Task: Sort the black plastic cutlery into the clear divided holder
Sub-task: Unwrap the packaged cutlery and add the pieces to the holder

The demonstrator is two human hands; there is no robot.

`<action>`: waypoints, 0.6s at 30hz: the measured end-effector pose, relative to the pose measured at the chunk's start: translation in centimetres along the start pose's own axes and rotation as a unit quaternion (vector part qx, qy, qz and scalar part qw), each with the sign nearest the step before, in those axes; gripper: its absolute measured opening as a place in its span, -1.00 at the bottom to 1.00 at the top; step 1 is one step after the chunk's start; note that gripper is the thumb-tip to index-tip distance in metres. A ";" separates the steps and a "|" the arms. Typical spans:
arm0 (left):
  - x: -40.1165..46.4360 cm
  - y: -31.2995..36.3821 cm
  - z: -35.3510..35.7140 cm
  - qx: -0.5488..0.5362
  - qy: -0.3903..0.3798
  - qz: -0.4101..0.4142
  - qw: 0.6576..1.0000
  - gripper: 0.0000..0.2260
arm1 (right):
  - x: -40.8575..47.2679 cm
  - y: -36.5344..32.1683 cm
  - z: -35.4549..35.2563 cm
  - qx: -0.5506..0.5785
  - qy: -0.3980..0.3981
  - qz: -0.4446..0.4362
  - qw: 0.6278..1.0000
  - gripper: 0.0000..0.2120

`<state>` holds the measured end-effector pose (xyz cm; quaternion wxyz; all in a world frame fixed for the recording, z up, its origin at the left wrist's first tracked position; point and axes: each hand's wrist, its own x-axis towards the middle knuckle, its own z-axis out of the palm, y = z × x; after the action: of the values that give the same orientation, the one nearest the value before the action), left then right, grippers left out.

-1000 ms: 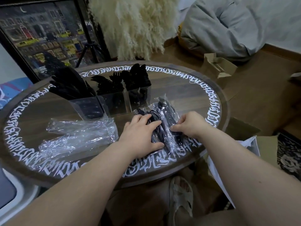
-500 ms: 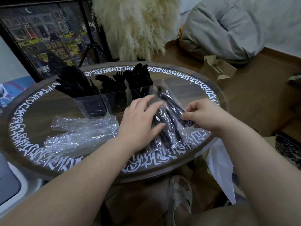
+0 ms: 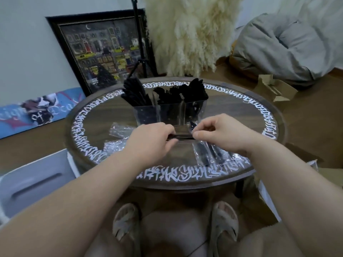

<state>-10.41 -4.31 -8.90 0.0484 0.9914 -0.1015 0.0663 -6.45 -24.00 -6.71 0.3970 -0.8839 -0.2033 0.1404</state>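
A clear divided holder (image 3: pixel 169 114) stands mid-table, its three sections packed with upright black plastic cutlery (image 3: pixel 194 89). Just in front of it, a bundle of black cutlery pieces (image 3: pixel 183 136) lies level, held at both ends: my left hand (image 3: pixel 150 140) grips the left end and my right hand (image 3: pixel 220 133) pinches the right end, where clear wrap clings. More wrapped black cutlery (image 3: pixel 209 154) lies on the table under my right wrist.
Empty clear wrappers (image 3: pixel 118 129) lie left of my hands on the round lettered table (image 3: pixel 241 108). A white bin (image 3: pixel 33 182) stands at lower left, a cardboard box (image 3: pixel 274 89) at far right, a framed picture (image 3: pixel 104 51) and tripod behind.
The view swung so the table sits centred. Both hands rose off the wrapped pile and now hold one bundle of cutlery level between them, in front of the holder.
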 end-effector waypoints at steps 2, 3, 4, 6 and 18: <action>-1.3 -1.3 -0.2 -0.002 0.009 -0.031 0.999 -0.80 | 0.1 -1.1 1.0 -0.033 -0.004 -0.017 0.999 -0.92; -1.9 -1.9 -0.2 -0.003 0.011 -0.044 0.999 -0.81 | 0.2 -1.4 1.7 -0.054 0.003 -0.024 0.998 -0.92; -2.3 -2.4 0.1 -0.006 0.009 -0.055 0.998 -0.82 | 0.3 -1.6 2.5 -0.074 0.013 -0.028 0.997 -0.92; -3.1 -3.1 0.7 -0.016 -0.004 -0.073 0.997 -0.82 | 0.5 -1.8 4.0 -0.102 0.031 -0.033 0.994 -0.90; -3.2 -6.4 2.5 -0.087 -0.061 -0.065 0.992 -0.58 | 3.1 -1.0 8.4 -0.096 0.089 -0.091 0.987 -0.87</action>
<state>-11.85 2.29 -12.32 0.1322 0.9902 -0.0452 -0.0068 -7.36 -16.54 -11.61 0.3384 -0.9045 -0.2594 0.0043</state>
